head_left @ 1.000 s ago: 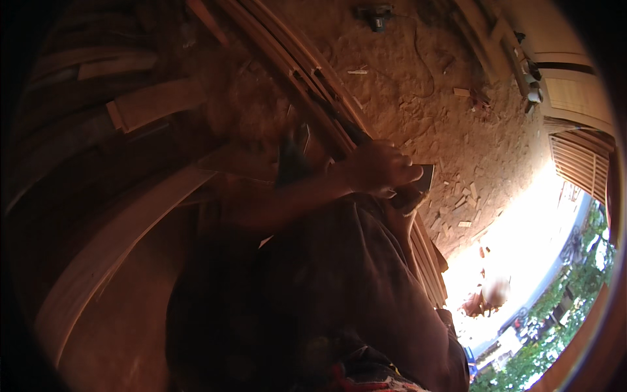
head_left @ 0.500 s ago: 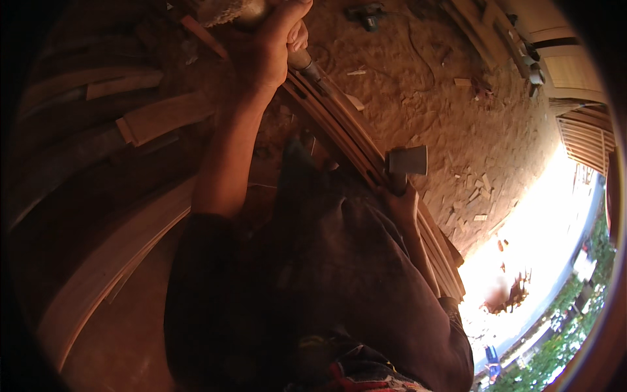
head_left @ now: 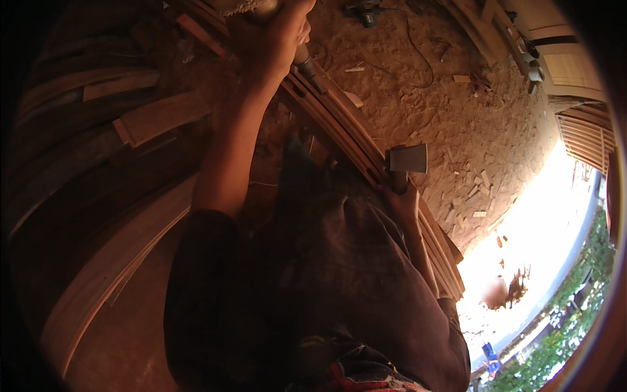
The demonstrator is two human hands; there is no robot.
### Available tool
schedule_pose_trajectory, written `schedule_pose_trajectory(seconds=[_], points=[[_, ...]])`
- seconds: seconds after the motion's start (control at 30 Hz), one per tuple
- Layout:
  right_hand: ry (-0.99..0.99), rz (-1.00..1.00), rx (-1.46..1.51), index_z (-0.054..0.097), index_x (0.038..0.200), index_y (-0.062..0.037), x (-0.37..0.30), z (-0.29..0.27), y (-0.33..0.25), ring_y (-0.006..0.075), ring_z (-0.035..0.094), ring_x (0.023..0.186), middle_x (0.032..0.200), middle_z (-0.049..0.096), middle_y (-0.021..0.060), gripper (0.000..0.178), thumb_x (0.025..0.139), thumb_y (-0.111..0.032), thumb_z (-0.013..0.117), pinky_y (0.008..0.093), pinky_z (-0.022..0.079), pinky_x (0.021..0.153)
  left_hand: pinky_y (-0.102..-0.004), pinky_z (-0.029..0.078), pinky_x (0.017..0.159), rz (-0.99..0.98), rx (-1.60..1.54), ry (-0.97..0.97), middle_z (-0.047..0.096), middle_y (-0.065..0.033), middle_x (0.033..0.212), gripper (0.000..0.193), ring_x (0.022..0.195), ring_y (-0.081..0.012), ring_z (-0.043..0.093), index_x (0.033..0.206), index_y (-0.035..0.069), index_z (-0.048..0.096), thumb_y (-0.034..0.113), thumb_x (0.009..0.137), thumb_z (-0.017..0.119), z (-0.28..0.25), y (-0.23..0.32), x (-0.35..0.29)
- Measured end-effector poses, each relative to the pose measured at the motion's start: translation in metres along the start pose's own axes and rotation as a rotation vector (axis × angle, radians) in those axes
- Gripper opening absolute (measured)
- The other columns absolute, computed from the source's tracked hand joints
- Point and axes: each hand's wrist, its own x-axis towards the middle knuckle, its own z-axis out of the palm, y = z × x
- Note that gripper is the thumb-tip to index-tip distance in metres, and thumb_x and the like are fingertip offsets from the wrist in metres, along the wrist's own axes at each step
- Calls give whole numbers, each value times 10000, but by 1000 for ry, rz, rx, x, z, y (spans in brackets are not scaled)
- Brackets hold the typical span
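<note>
My left hand (head_left: 277,36) is stretched far forward and closed around a chisel-like tool (head_left: 305,64), whose metal tip rests on a long curved wooden frame piece (head_left: 339,134). That piece runs diagonally from the top centre to the lower right. My right hand (head_left: 403,199) rests on the same piece nearer my body and grips the handle of a hammer. Its grey metal head (head_left: 408,159) stands just above the fist. My dark shirt hides the lower stretch of the wood.
Wood shavings and offcuts cover the floor (head_left: 457,111) to the right. Curved planks (head_left: 157,114) and longer bent boards (head_left: 111,274) lie to the left. A power tool with a cord (head_left: 366,12) lies at the top. Slatted panels (head_left: 581,137) stand at the right by bright daylight.
My left hand has left the hammer area and reached far forward along the curved piece with the chisel-like tool. The right hand with the hammer has stayed nearly in place.
</note>
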Motion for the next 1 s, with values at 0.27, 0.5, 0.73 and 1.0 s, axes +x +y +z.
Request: schedule_pose_trajectory(seconds=[0.27, 0.5, 0.73, 1.0], points=[[-7, 27, 20, 720, 1203, 60, -4, -2, -15, 253, 747, 1037, 1102, 783, 179, 612, 743, -279, 938, 397, 568, 905, -264, 387, 437, -58, 54, 59, 555, 11, 656, 230, 481, -87, 515, 889, 91, 547, 40, 914, 770, 5, -3, 8], [19, -47, 38, 716, 1188, 51, -1, -6, -26, 216, 747, 877, 963, 783, 138, 595, 776, -321, 932, 379, 584, 805, -262, 415, 439, 45, 142, 34, 566, 27, 669, 214, 494, -78, 526, 915, 98, 602, 116, 898, 815, 22, -11, 6], [370, -406, -5, 651, 976, -77, 33, -104, -230, 93, 615, 571, 712, 649, 11, 364, 855, -297, 915, 265, 498, 516, -321, 575, 844, 329, 331, -72, 789, -72, 1040, 237, 985, -166, 746, 1113, 13, 757, 100, 900, 816, 33, -37, -13], [62, -818, -287, 684, 1138, 16, 22, -126, -367, 332, 744, 894, 920, 728, 198, 281, 890, -110, 723, 425, 595, 794, -302, 555, 657, 381, 383, -88, 705, -2, 768, 92, 731, -123, 706, 895, 68, 726, 127, 931, 788, 38, -37, -22]])
